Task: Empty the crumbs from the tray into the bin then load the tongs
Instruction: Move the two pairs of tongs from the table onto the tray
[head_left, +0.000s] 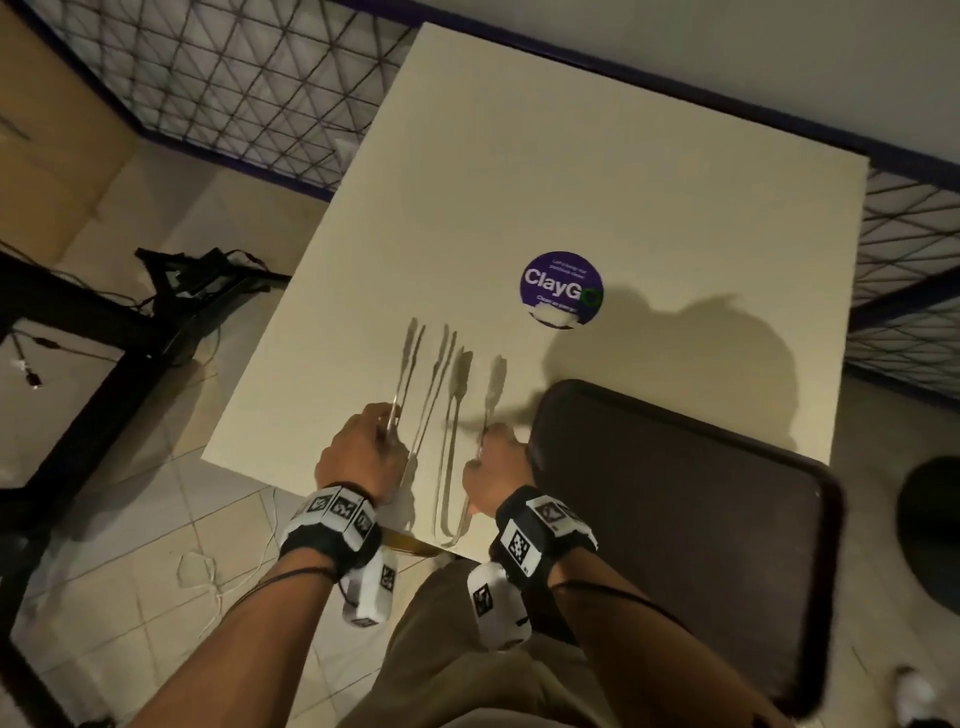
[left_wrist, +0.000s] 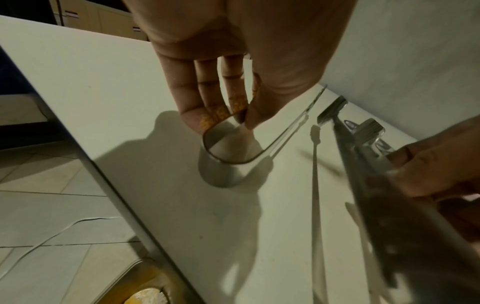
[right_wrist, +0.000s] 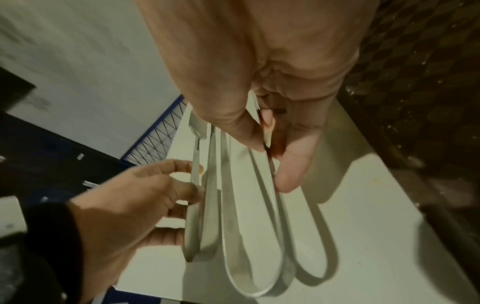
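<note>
Tongs in both hands now. The left hand (head_left: 358, 441) has fingers and thumb curled round one pair (head_left: 410, 374) near its looped end, close to the table's (head_left: 519, 156) near-left edge; from the left wrist its fingertips (left_wrist: 205, 121) carry orange specks where they pinch the steel bend. The right hand (head_left: 493, 467) pinches one arm of a second pair (head_left: 457, 452) between thumb and forefinger, that pair's loop lying at the near edge. Both pairs sit side by side, tips pointing toward the far side, short of the purple sticker (head_left: 562, 289). The tray (head_left: 675, 519), dark and textured, sits at the table's near-right corner, overhanging the edge, just right of the right hand. Its surface looks bare in the head view, with only faint glints in the right wrist view, so the crumbs are probably already tipped out, though whether it is fully clean cannot be told. A dark round shape (head_left: 935, 530) beyond the tray may be the bin. What's left, by the look of it: both pairs have yet to go onto the tray.
</note>
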